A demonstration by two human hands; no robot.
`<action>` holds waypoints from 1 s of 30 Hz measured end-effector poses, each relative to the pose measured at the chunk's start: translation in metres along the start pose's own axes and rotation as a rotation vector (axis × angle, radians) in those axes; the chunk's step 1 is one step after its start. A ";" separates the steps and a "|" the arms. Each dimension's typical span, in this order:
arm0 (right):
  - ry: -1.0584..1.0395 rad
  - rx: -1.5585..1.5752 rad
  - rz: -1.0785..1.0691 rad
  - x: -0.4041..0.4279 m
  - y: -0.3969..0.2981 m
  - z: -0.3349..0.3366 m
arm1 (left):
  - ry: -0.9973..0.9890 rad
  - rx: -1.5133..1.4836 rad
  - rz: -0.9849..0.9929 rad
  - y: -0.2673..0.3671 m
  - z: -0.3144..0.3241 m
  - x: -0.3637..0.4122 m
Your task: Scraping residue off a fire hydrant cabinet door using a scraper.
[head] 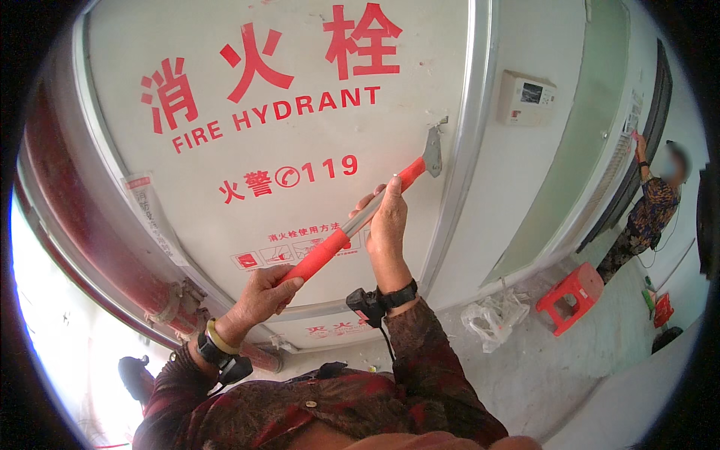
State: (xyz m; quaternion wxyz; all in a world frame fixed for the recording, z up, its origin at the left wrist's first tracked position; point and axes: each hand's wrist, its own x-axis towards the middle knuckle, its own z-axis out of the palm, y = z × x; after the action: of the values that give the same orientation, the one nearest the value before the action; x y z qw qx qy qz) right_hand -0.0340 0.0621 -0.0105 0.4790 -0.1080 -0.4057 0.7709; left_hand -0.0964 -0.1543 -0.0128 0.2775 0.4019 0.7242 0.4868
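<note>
A long-handled scraper [368, 214] with red grips and a metal shaft slants up to the right across a white fire hydrant cabinet door [315, 135]. My left hand [261, 295] is closed round the lower red grip. Higher up, my right hand [388, 219] holds the metal shaft, its thumb lying along it. The flat metal blade [433, 152] is against the door near its right edge, just under a small scraped patch [441, 120]. Red lettering and small pictograms cover the door.
A dark red pipe [101, 225] runs down the left. On the right are a wall-mounted intercom panel [529, 98], crumpled plastic bags [495, 318] and a red plastic stool [571, 298] on the floor. Beyond the stool, another person [652, 208] reaches towards the wall.
</note>
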 end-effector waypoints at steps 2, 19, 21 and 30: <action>0.010 -0.010 0.018 0.005 -0.005 0.002 | -0.016 0.073 -0.040 0.007 -0.003 0.003; 0.132 0.041 -0.040 0.004 -0.008 0.031 | 0.067 0.141 0.068 0.015 -0.032 0.003; 0.118 -0.023 0.030 0.002 -0.011 0.034 | 0.061 0.140 0.067 0.020 -0.028 0.003; 0.067 -0.026 0.019 0.002 -0.008 0.035 | 0.071 0.142 0.095 0.014 -0.033 -0.005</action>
State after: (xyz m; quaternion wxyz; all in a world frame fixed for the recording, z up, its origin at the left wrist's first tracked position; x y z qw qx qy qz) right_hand -0.0491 0.0475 0.0184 0.4836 -0.1439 -0.3982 0.7661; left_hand -0.1158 -0.1718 0.0128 0.1992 0.4368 0.7465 0.4607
